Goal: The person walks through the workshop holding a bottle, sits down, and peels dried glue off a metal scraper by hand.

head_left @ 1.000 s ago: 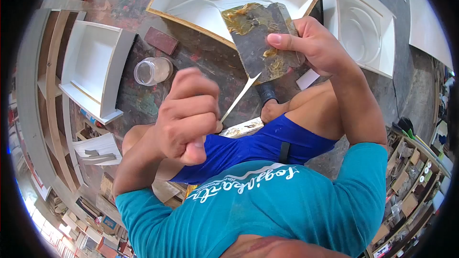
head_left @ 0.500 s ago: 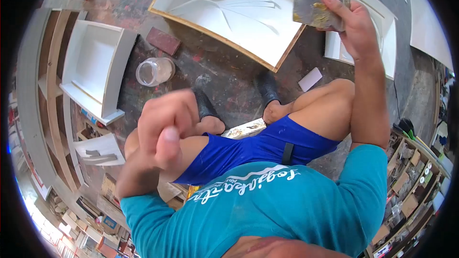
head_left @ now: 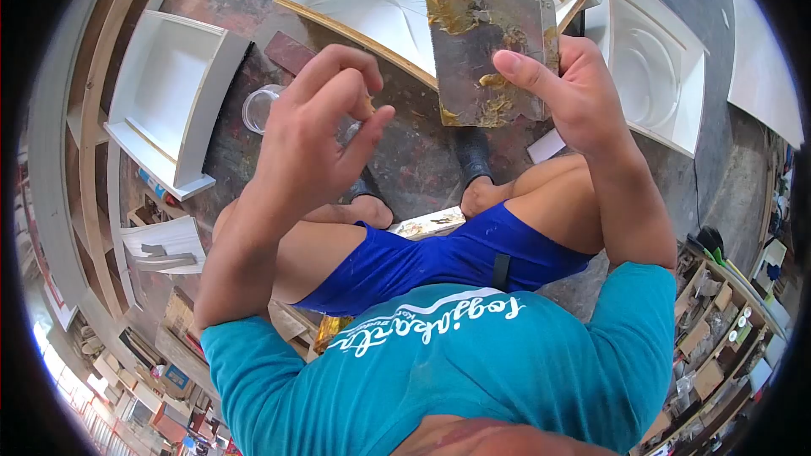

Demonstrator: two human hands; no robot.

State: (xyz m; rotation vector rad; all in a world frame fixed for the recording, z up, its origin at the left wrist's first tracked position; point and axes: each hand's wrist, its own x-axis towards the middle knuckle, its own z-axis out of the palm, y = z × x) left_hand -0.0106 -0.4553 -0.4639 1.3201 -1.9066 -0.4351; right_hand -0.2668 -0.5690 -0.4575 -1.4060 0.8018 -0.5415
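My right hand (head_left: pixel 583 93) grips a flat grey plate (head_left: pixel 486 51), its thumb lying on the face and its fingers behind. Yellowish-brown residue covers the plate's upper left, lower edge and parts of its middle. To the left, apart from the plate, my left hand (head_left: pixel 325 114) is raised with curled fingers and the thumb near them. A small tan bit shows at its fingertips, too small to name. Behind that hand, a clear jar (head_left: pixel 258 110) and a reddish-brown block (head_left: pixel 289 52) are partly hidden.
A white wood-edged tray (head_left: pixel 359 29) lies beyond the plate. Another white tray (head_left: pixel 688 110) is at the right, a white box (head_left: pixel 198 105) at the left. A stained white block (head_left: pixel 429 223) lies between my feet. Crates of scraps (head_left: pixel 710 338) stand at lower right.
My right hand swung out to the upper right with the plate, then came back towards the middle. The pale strand between plate and left hand is gone. My left hand has risen.
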